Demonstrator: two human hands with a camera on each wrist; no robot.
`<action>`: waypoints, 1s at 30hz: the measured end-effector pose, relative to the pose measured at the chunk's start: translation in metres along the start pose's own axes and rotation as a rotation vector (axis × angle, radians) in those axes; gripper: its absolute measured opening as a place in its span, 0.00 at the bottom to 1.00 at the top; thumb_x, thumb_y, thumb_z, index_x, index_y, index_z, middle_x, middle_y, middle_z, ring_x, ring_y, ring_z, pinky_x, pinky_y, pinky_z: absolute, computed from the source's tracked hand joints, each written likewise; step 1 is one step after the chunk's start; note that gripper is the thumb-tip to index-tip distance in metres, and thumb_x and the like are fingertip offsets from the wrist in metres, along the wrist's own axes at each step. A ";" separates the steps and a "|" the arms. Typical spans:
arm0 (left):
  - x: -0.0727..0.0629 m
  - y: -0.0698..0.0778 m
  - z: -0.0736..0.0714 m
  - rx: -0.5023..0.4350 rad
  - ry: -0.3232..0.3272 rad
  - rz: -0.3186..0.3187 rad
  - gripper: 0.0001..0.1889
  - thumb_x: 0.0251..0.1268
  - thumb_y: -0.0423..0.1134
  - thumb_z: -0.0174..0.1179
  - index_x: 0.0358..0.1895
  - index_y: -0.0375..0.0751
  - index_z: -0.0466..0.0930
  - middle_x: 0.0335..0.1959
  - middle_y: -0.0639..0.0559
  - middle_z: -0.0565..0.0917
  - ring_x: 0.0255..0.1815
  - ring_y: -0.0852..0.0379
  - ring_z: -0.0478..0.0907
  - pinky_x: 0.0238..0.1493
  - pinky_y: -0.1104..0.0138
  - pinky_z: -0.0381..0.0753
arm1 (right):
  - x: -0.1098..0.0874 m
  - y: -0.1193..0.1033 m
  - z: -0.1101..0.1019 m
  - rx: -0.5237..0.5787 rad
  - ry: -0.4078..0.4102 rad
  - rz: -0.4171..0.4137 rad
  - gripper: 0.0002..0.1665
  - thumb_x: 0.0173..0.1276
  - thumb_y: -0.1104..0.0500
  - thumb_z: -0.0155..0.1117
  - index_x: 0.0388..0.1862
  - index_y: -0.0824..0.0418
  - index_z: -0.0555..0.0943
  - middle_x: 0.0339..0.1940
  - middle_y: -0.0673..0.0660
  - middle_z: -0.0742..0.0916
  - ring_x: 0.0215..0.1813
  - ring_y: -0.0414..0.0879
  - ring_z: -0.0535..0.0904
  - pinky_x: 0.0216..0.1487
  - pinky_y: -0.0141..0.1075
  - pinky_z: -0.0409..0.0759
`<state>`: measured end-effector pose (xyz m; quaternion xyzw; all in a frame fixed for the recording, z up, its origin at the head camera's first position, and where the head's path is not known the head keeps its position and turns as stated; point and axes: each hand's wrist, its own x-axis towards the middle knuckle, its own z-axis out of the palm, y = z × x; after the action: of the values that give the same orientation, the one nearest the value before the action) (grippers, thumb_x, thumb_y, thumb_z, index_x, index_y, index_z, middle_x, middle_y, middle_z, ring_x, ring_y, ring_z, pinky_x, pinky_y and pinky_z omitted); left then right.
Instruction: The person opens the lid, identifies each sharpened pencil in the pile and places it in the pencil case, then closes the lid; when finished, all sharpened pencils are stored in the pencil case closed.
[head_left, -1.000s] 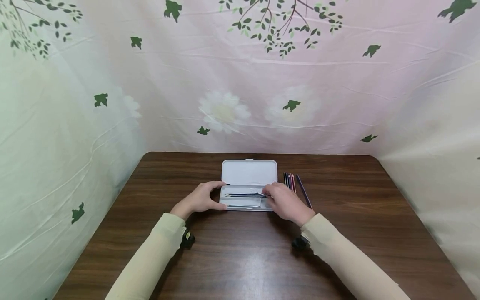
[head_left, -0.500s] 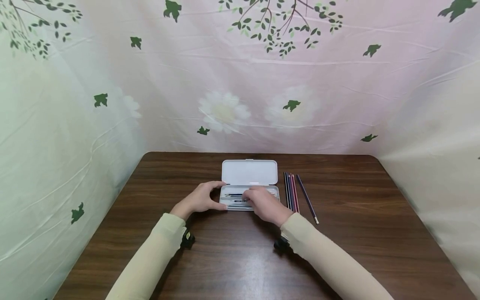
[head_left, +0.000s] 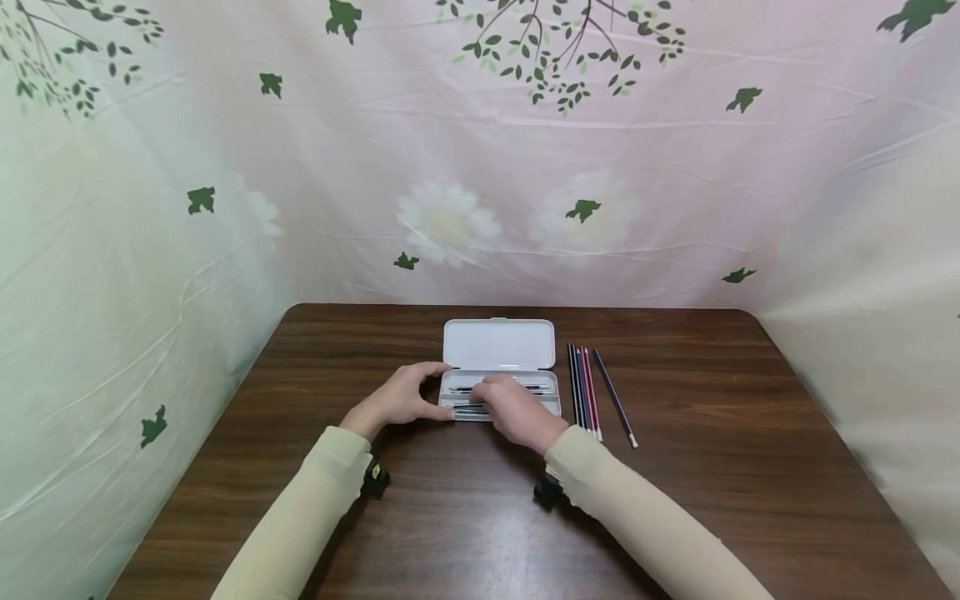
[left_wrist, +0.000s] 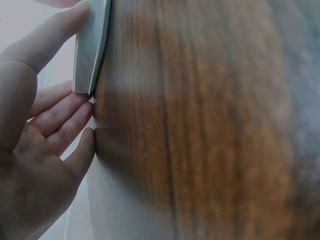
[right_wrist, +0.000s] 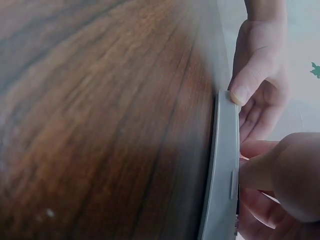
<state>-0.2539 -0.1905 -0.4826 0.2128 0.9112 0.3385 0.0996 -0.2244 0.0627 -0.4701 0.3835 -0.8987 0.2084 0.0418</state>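
A white pencil case (head_left: 498, 346) lies with its lid tipped back at the far middle of the table. My left hand (head_left: 397, 397) holds its left end, thumb on the front corner and fingers at the back. In the left wrist view the thumb touches the case wall (left_wrist: 89, 55). My right hand (head_left: 519, 412) reaches over the front rim, its curled fingers pinching a dark pencil (head_left: 467, 407) low in the front compartment. The right wrist view hides the fingertips behind the case side (right_wrist: 224, 155). More thin pencils (head_left: 537, 387) lie in the rear compartment.
Right of the case, several coloured pencils (head_left: 585, 387) lie side by side on the brown wooden table (head_left: 712, 433). A dark purple pencil (head_left: 614, 398) lies slanted beside them. A patterned cloth (head_left: 480, 150) hangs behind and around the table.
My right hand has moved left, from the right end of the case to its left half, bringing a pencil into the front compartment. The left hand has stayed put.
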 end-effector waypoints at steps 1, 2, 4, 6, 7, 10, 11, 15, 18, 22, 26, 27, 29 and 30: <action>0.000 0.000 0.000 -0.001 0.000 0.002 0.46 0.52 0.56 0.82 0.74 0.45 0.74 0.71 0.47 0.78 0.72 0.49 0.72 0.75 0.49 0.70 | 0.000 0.000 0.001 0.000 0.001 0.002 0.15 0.72 0.75 0.62 0.48 0.61 0.89 0.44 0.54 0.89 0.51 0.48 0.86 0.57 0.41 0.85; 0.000 0.000 0.000 -0.001 -0.001 0.000 0.46 0.52 0.56 0.82 0.74 0.45 0.74 0.71 0.47 0.78 0.72 0.49 0.72 0.75 0.49 0.70 | 0.000 0.000 0.001 -0.002 0.003 0.002 0.15 0.72 0.75 0.62 0.48 0.61 0.89 0.44 0.54 0.89 0.51 0.48 0.86 0.57 0.41 0.85; 0.000 0.000 0.000 -0.001 0.001 -0.001 0.46 0.52 0.56 0.82 0.74 0.44 0.74 0.71 0.47 0.78 0.72 0.49 0.72 0.75 0.49 0.70 | 0.001 0.000 0.002 -0.002 0.008 0.003 0.15 0.73 0.75 0.62 0.48 0.60 0.89 0.44 0.54 0.89 0.51 0.47 0.86 0.57 0.40 0.85; 0.000 0.000 0.000 -0.004 0.003 -0.009 0.46 0.52 0.56 0.82 0.74 0.45 0.74 0.71 0.47 0.78 0.72 0.49 0.72 0.75 0.48 0.70 | 0.001 0.001 0.003 -0.002 0.013 0.001 0.14 0.73 0.74 0.63 0.48 0.60 0.89 0.44 0.54 0.89 0.51 0.47 0.86 0.56 0.40 0.85; 0.000 0.000 0.000 -0.004 0.005 -0.012 0.46 0.52 0.56 0.82 0.74 0.45 0.74 0.71 0.47 0.78 0.72 0.49 0.72 0.75 0.48 0.70 | 0.001 0.001 0.003 0.000 0.014 0.000 0.14 0.73 0.74 0.63 0.48 0.60 0.89 0.44 0.54 0.89 0.50 0.47 0.86 0.56 0.40 0.85; 0.000 -0.001 0.000 -0.002 0.005 -0.015 0.46 0.52 0.55 0.82 0.74 0.45 0.74 0.71 0.48 0.78 0.73 0.50 0.72 0.75 0.49 0.69 | 0.000 0.002 0.002 0.008 0.020 -0.004 0.14 0.72 0.74 0.63 0.48 0.61 0.89 0.44 0.54 0.89 0.50 0.48 0.86 0.56 0.40 0.85; 0.001 -0.001 0.000 -0.001 0.004 -0.016 0.46 0.52 0.55 0.83 0.74 0.45 0.74 0.71 0.48 0.78 0.73 0.50 0.72 0.75 0.50 0.69 | 0.000 0.002 0.002 0.010 0.025 -0.007 0.14 0.72 0.74 0.63 0.48 0.61 0.89 0.44 0.55 0.89 0.50 0.48 0.86 0.56 0.40 0.85; 0.002 -0.002 0.000 0.000 0.002 -0.005 0.46 0.52 0.55 0.82 0.74 0.44 0.74 0.70 0.48 0.78 0.71 0.51 0.72 0.75 0.50 0.69 | -0.004 0.005 -0.002 0.014 0.057 -0.021 0.11 0.70 0.72 0.66 0.48 0.62 0.89 0.42 0.55 0.89 0.48 0.48 0.87 0.53 0.42 0.86; 0.001 -0.001 0.000 -0.006 0.005 -0.001 0.46 0.52 0.55 0.82 0.74 0.44 0.74 0.70 0.48 0.78 0.71 0.50 0.73 0.75 0.49 0.70 | -0.009 0.007 -0.008 0.009 0.087 -0.018 0.10 0.68 0.70 0.70 0.47 0.62 0.88 0.42 0.55 0.89 0.46 0.47 0.87 0.50 0.42 0.86; 0.001 0.000 -0.001 -0.013 0.008 0.004 0.46 0.52 0.55 0.82 0.74 0.43 0.75 0.70 0.46 0.78 0.72 0.48 0.72 0.75 0.48 0.69 | -0.021 0.012 -0.019 -0.010 0.115 0.022 0.10 0.68 0.67 0.72 0.47 0.60 0.88 0.43 0.53 0.89 0.46 0.46 0.86 0.49 0.42 0.87; 0.001 0.000 0.000 -0.005 0.006 0.007 0.45 0.52 0.55 0.82 0.73 0.43 0.75 0.69 0.47 0.79 0.71 0.49 0.73 0.75 0.49 0.69 | -0.035 0.023 -0.027 -0.006 0.146 0.058 0.11 0.67 0.67 0.71 0.48 0.61 0.88 0.42 0.54 0.89 0.45 0.46 0.86 0.47 0.43 0.87; 0.001 0.000 0.000 -0.002 0.006 0.008 0.45 0.52 0.55 0.82 0.73 0.43 0.75 0.69 0.47 0.79 0.71 0.49 0.73 0.75 0.49 0.69 | -0.039 0.026 -0.029 -0.001 0.152 0.069 0.11 0.67 0.68 0.71 0.48 0.61 0.88 0.42 0.54 0.89 0.45 0.46 0.86 0.47 0.43 0.87; 0.002 0.000 0.001 0.004 0.005 0.010 0.46 0.52 0.55 0.82 0.73 0.43 0.75 0.69 0.47 0.79 0.71 0.49 0.73 0.75 0.49 0.70 | -0.046 0.032 -0.032 0.003 0.164 0.098 0.11 0.66 0.68 0.71 0.47 0.62 0.88 0.41 0.55 0.89 0.45 0.47 0.86 0.48 0.44 0.87; 0.002 0.000 0.001 0.004 0.005 0.012 0.46 0.52 0.55 0.82 0.73 0.43 0.75 0.70 0.47 0.79 0.71 0.49 0.73 0.75 0.49 0.70 | -0.049 0.036 -0.033 0.003 0.168 0.113 0.11 0.66 0.68 0.71 0.47 0.62 0.88 0.41 0.55 0.89 0.45 0.46 0.86 0.47 0.44 0.87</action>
<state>-0.2552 -0.1893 -0.4838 0.2178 0.9107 0.3379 0.0950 -0.2178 0.1315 -0.4638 0.3133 -0.9120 0.2431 0.1047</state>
